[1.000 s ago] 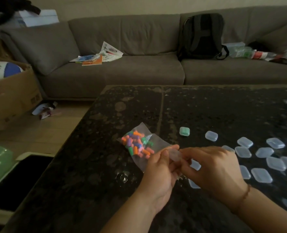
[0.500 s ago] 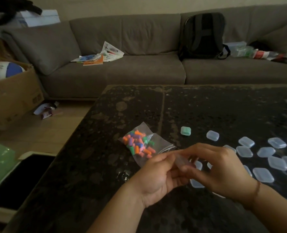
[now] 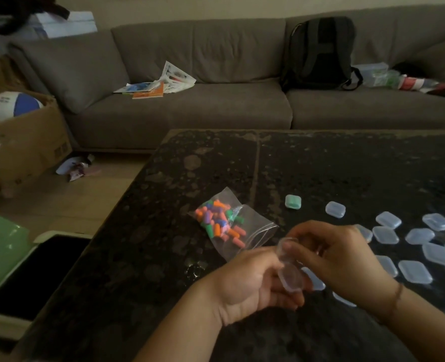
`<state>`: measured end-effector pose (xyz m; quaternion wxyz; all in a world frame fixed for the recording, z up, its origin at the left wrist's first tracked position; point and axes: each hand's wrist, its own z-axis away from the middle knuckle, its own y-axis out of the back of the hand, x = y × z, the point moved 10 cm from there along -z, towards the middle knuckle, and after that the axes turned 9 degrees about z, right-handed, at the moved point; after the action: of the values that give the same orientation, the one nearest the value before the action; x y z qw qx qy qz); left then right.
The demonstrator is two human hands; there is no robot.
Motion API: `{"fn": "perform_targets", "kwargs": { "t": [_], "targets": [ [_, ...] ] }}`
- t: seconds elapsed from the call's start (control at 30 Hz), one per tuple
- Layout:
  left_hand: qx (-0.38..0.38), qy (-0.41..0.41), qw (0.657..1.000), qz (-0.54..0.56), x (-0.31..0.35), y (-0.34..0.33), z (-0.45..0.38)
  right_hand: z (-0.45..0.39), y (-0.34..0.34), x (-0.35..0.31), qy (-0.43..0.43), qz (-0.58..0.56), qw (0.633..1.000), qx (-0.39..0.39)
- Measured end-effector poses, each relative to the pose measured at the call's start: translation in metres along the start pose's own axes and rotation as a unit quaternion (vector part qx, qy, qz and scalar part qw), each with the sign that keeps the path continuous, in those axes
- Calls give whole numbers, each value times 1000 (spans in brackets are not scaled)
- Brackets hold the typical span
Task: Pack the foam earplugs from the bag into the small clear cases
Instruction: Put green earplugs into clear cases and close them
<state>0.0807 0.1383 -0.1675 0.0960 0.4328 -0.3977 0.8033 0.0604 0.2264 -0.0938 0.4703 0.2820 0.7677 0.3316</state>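
Note:
A clear zip bag [image 3: 252, 232] of orange, pink, green and purple foam earplugs [image 3: 217, 222] lies on the dark table [image 3: 148, 257]. Just in front of it, my left hand [image 3: 250, 280] and my right hand [image 3: 338, 259] together hold one small clear case [image 3: 288, 267], hinged open between them. My right fingers pinch its upper half and my left hand grips the lower half. Several closed clear cases [image 3: 414, 270] lie scattered to the right. One green-tinted case [image 3: 293, 201] sits behind the bag.
A grey sofa [image 3: 216, 111] runs behind the table, with a black backpack [image 3: 320, 53] and papers [image 3: 158, 84] on it. A cardboard box [image 3: 20, 147] holding a ball stands on the floor at left. The table's left edge drops to the wooden floor.
Both hands drew back toward me with the case, and the case has swung open between my fingers. The bag and the other cases have stayed put.

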Motion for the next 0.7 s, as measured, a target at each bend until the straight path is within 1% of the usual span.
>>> {"fn": "perform_targets", "kwargs": {
  "t": [0.1, 0.17, 0.23, 0.27, 0.3, 0.33, 0.4, 0.43, 0.47, 0.53, 0.63, 0.7],
  "targets": [
    [24, -46, 998, 21, 17, 12, 2, 2, 10, -11, 13, 0, 999, 44],
    [43, -81, 993, 71, 34, 20, 8, 5, 16, -13, 13, 1, 997, 74],
    [83, -117, 982, 121, 52, 35, 15, 7, 15, -13, 12, 22, 997, 78],
    [114, -134, 975, 136, 59, 45, 19, 6, 11, -14, 17, 42, 997, 66],
    [149, -152, 966, 145, 65, 57, 23, 4, 3, -15, 24, 72, 997, 33],
    [185, -173, 955, 152, 72, 69, 29, 2, -11, -17, 34, 115, 993, -22],
    [258, -214, 927, 166, 81, 93, 40, 1, -44, -17, 55, 223, 962, -149],
    [290, -227, 914, 168, 83, 103, 45, 1, -56, -15, 61, 261, 944, -192],
    [315, -232, 905, 168, 84, 111, 48, 0, -65, -15, 69, 285, 932, -215],
    [337, -225, 897, 180, 81, 122, 45, -4, -75, -18, 86, 311, 918, -229],
    [351, -202, 895, 187, 74, 127, 36, -14, -83, -16, 97, 336, 911, -219],
    [361, -216, 890, 177, 79, 129, 35, -21, -88, -13, 102, 354, 904, -216]
  ]
}}
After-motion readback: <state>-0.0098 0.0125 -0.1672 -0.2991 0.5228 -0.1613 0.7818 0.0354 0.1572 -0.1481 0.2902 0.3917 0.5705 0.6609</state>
